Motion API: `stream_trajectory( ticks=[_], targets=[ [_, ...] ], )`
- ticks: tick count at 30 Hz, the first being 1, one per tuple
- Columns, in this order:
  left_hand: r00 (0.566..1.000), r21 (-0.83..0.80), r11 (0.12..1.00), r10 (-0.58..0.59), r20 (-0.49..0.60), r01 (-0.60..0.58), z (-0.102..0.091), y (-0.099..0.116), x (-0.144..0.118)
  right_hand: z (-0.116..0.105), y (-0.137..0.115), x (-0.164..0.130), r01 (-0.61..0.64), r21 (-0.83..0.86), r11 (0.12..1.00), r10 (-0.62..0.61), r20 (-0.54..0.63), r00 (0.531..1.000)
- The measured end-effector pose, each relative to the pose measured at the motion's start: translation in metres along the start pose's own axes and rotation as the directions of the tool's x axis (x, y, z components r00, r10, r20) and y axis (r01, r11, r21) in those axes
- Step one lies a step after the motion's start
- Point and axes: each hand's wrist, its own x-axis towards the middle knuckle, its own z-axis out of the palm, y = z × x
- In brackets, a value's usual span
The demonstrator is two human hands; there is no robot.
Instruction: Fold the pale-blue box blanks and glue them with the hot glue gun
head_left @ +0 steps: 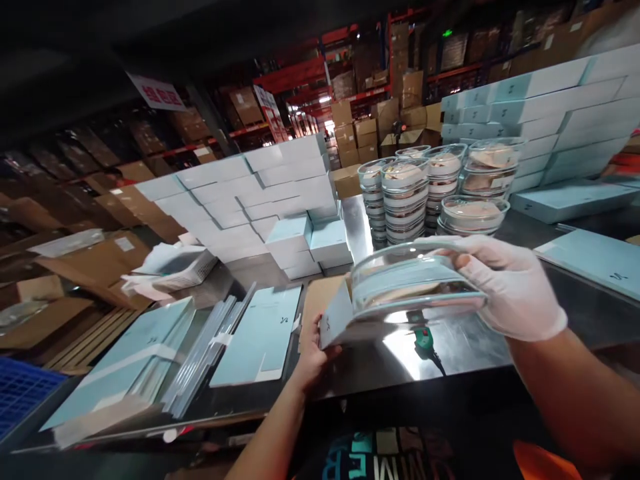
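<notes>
Right hand [510, 287], gloved, closed around clear glass container [415, 280], held above steel table [465, 347], near centre. Left hand [313, 353], bare, gripping open pale box [337, 320] touching container's left end.

Two hands are in view: one bare left hand [311, 357] and one gloved right hand [510, 283], with one clear glass dish [415, 283] and one light blue box [336, 321] between them. Behind the dish stand four tall stacks of glass dishes [405, 200] and one short stack. Left of the dish lie two piles of flat blue cartons [260, 337].
</notes>
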Motion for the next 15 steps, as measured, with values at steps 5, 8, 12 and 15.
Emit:
stream_trajectory(
  ticks=[5,8,12,15],
  targets=[
    [1.0,0.065,0.998,0.007,0.018,-0.008,0.005,-0.003,-0.002,0.016,0.009,-0.006,0.091,-0.164,0.982,-0.066,0.155,0.986],
    [0.999,0.057,0.998,-0.015,0.049,0.012,0.008,-0.004,-0.003,0.021,0.015,-0.01,-0.084,-0.083,0.993,0.088,0.041,0.995],
    [0.992,0.035,0.999,-0.044,0.116,0.041,0.012,-0.005,-0.007,0.027,0.022,-0.006,-0.185,0.052,0.981,0.185,-0.004,0.983],
    [0.988,0.123,0.992,-0.045,0.148,0.027,0.013,-0.006,-0.008,0.026,0.024,-0.001,0.017,-0.204,0.979,0.007,0.116,0.993]
  ],
)
